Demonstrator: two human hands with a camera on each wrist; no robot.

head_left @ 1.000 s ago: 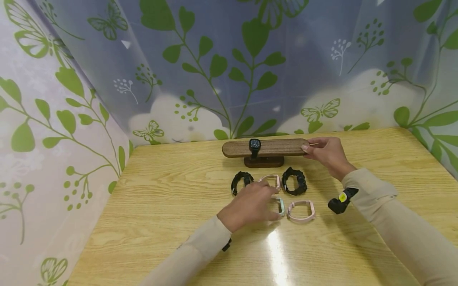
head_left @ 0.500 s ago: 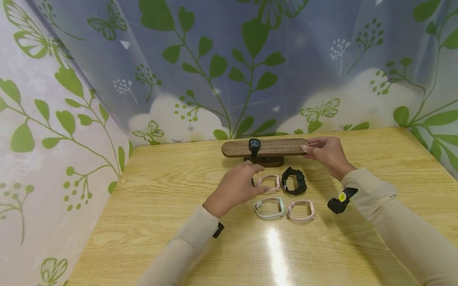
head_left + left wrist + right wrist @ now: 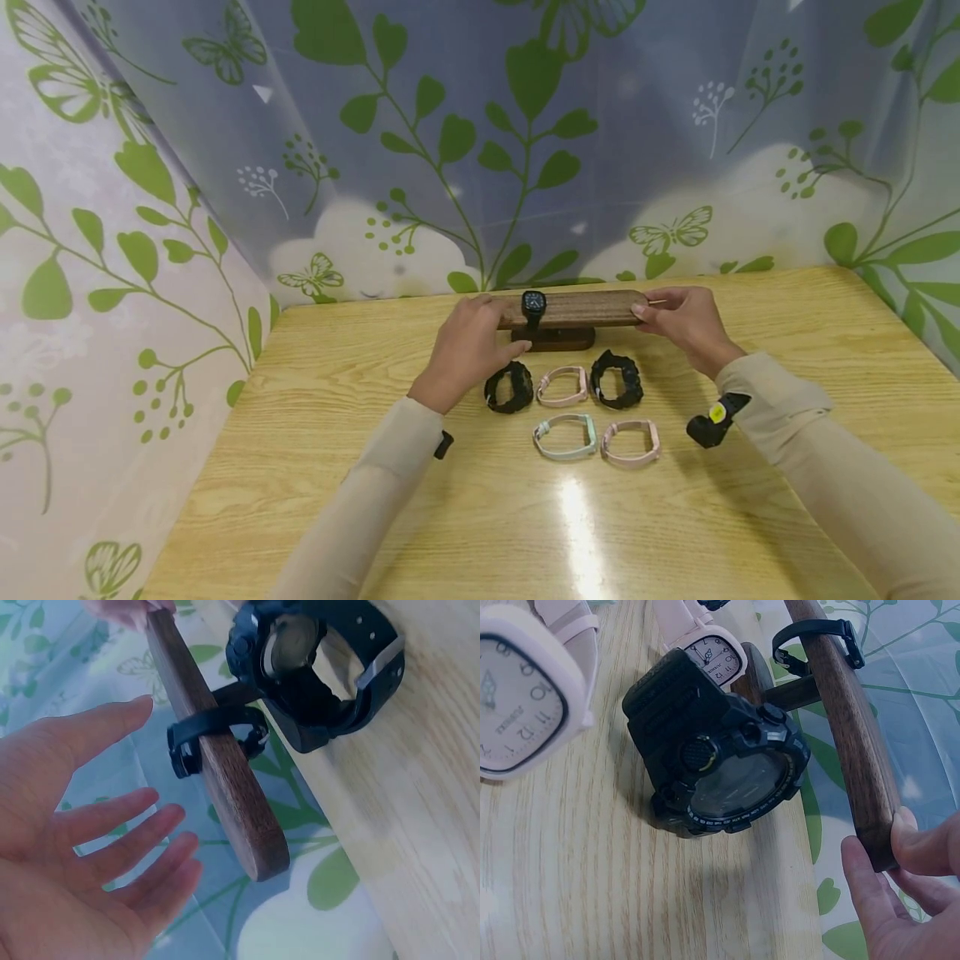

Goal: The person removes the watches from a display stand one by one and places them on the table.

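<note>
At the back of the table, a dark wooden watch stand [image 3: 592, 308] has a black square-faced watch [image 3: 533, 302] strapped round its bar. My right hand [image 3: 686, 325] pinches the bar's right end between thumb and fingers, seen closely in the right wrist view. My left hand [image 3: 467, 346] is at the bar's left end. In the left wrist view its fingers are spread and relaxed, apart from the bar [image 3: 240, 795]. Before the stand lie a chunky black watch [image 3: 522, 385], a pink watch [image 3: 582, 385] and another black watch [image 3: 633, 387].
Nearer on the wooden table [image 3: 337, 467] lie a mint green watch [image 3: 590, 435] and a second pink watch [image 3: 654, 442], side by side. Behind the table's back edge hangs a leaf-patterned curtain [image 3: 480, 167]. A similar cloth [image 3: 97, 350] borders the left side.
My left hand has moved from above the mint green watch, back and left, up to the stand's left end. The right hand has kept its hold on the bar; the watches lie as before.
</note>
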